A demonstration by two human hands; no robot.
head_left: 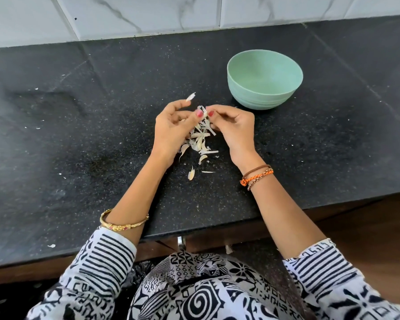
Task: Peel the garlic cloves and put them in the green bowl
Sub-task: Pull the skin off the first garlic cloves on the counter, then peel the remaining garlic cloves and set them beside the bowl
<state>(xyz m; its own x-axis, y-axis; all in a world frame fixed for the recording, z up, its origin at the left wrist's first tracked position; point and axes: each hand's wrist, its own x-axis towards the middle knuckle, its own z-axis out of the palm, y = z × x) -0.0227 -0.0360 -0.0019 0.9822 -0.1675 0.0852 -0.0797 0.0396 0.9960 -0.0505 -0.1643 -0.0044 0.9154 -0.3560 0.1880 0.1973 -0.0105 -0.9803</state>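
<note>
Above the middle of the black counter, my left hand (174,124) and my right hand (232,127) meet fingertip to fingertip, both pinching a small garlic clove (204,112) with papery skin still on it. A strip of white skin (191,97) sticks up from my left index finger. Below the hands lies a heap of garlic skins and cloves (201,140), with a loose clove (191,174) nearer to me. The green bowl (264,78) stands upright beyond my right hand, and its inside looks empty.
The black speckled counter (79,135) runs to a white tiled wall (148,12) at the back. Small skin flakes (52,245) lie scattered on its left side. The front edge is close to my body, with dark wooden drawers (217,241) below.
</note>
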